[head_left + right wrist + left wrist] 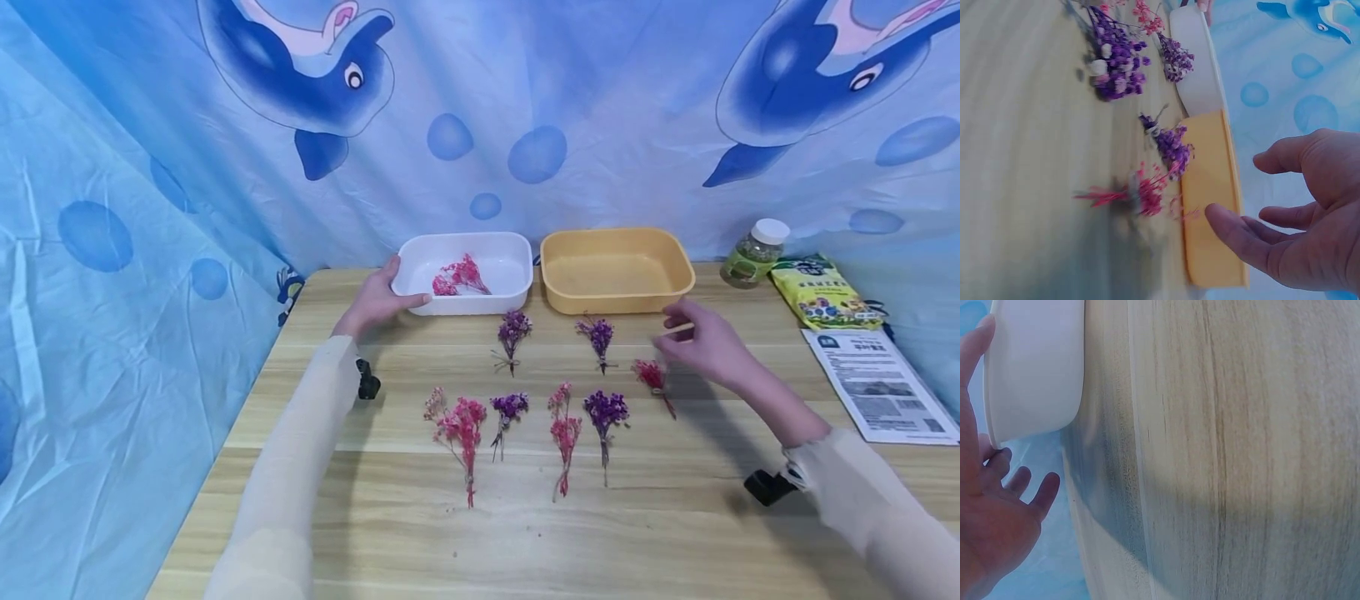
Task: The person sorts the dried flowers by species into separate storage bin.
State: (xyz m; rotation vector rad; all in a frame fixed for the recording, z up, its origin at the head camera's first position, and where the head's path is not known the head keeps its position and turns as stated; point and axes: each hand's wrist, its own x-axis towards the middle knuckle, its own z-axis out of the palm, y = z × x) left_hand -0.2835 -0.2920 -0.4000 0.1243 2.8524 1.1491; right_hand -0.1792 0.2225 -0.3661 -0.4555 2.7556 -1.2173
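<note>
At the left end of a white plastic tub point(517, 302), my left hand point(375, 298) grips the rim, thumb along the front and fingers round the end. Pink dried flowers point(467, 273) lie inside that tub. My right hand point(701, 340) hovers by the front right corner of a yellow tub point(551, 296), fingers loosely bent and apart with nothing between them. Just below it on the table is a small red dried-flower bunch point(651, 377). A purple bunch point(597, 333) lies to its left, and another purple bunch point(514, 329) is in front of the white tub.
Nearer me on the wooden table point(390, 517) lie a large pink bunch point(462, 425), a slimmer pink bunch point(565, 433) and two purple bunches. At the back right stand a white-lidded jar point(753, 254), a yellow packet point(821, 292) and a printed sheet point(885, 387). A blue curtain point(480, 100) hangs behind.
</note>
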